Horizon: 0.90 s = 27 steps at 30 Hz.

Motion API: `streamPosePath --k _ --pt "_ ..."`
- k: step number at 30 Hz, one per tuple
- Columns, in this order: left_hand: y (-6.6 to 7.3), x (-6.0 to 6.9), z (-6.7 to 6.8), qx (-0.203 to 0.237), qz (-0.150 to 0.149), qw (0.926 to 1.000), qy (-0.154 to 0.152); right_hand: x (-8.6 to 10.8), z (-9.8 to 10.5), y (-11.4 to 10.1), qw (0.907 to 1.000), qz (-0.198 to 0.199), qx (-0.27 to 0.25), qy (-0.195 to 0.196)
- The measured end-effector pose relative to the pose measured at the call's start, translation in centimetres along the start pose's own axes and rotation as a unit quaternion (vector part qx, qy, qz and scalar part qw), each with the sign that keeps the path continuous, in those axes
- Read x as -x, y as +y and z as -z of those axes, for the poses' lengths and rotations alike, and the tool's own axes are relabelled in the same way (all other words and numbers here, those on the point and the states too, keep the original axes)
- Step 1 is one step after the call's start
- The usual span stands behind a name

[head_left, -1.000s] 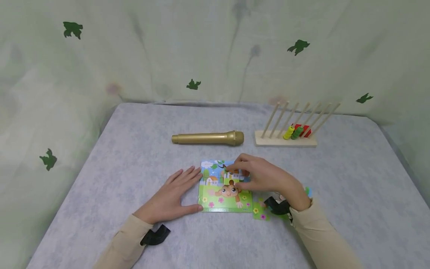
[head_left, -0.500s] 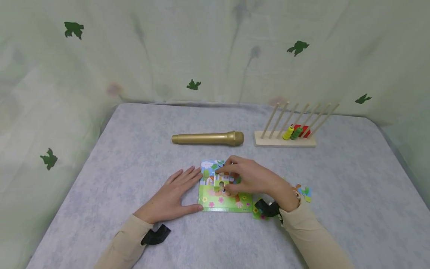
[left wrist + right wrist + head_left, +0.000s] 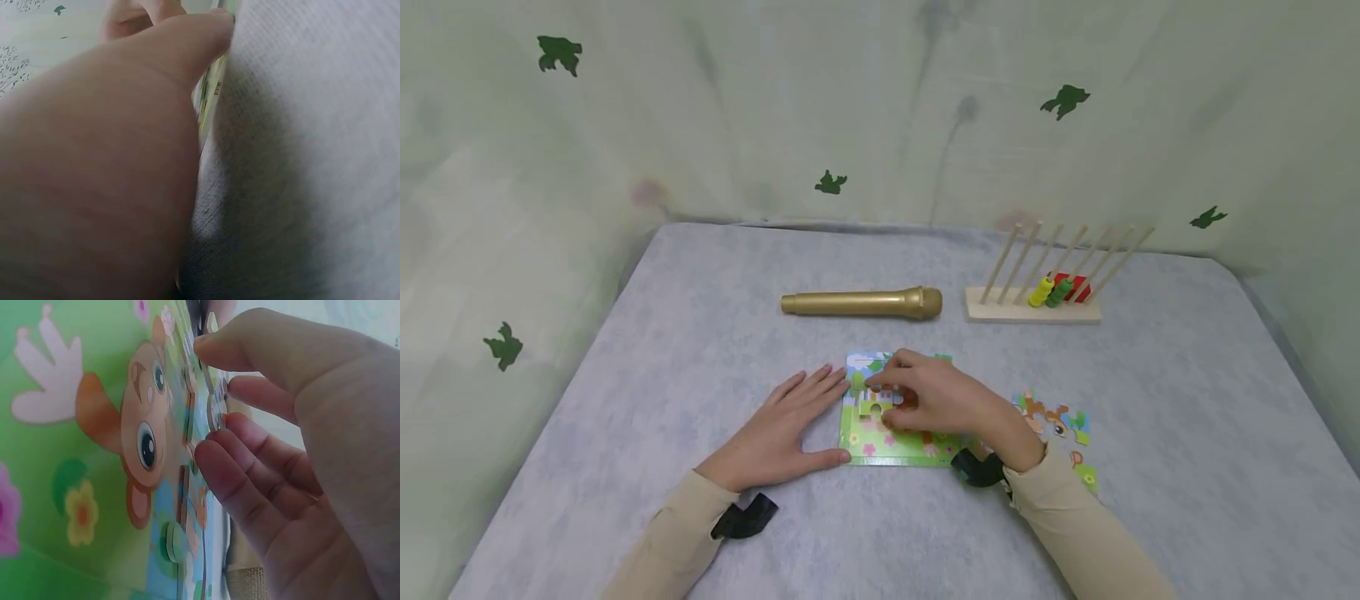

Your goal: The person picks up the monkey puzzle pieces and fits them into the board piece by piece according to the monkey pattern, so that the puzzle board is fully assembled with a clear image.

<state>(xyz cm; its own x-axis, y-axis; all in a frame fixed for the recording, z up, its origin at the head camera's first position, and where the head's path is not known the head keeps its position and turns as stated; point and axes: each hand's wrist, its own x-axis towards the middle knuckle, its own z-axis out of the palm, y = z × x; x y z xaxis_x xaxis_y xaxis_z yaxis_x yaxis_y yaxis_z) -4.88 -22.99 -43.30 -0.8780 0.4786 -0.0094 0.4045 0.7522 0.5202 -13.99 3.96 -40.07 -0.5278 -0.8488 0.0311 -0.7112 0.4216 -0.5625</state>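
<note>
From the puzzle board's centre, beige sleeves come in at eight and four o'clock, each with a black wrist piece. The left hand lies palm down on the pale grey cloth-covered counter between eight and nine o'clock, its grip spread flat, thumb and fingertips touching the board's edge. The right hand arches in from three o'clock, wrist raised; its grip pinches a small printed puzzle piece with a fence and green ground between thumb and fingertips, over the board toward nine o'clock. Loose multicoloured puzzle pieces lie between three and four. The glossy green-and-blue puzzle board shows a brown monkey and flowers, with fitted pieces toward twelve; a dark marking on its border is too small to read. Beyond, a gold microphone lies near eleven. At two stands a pale wooden peg rack holding yellow beads and green beads, with a red block behind its pegs. Farthest hangs a pale green curtain.
</note>
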Motion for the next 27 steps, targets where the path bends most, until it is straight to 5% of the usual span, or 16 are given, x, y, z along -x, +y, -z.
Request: streamPosePath --k 27 --pt "-0.2 -0.2 0.1 -0.002 0.0 1.0 -0.002 -0.6 -1.5 0.0 0.9994 0.009 0.032 0.002"
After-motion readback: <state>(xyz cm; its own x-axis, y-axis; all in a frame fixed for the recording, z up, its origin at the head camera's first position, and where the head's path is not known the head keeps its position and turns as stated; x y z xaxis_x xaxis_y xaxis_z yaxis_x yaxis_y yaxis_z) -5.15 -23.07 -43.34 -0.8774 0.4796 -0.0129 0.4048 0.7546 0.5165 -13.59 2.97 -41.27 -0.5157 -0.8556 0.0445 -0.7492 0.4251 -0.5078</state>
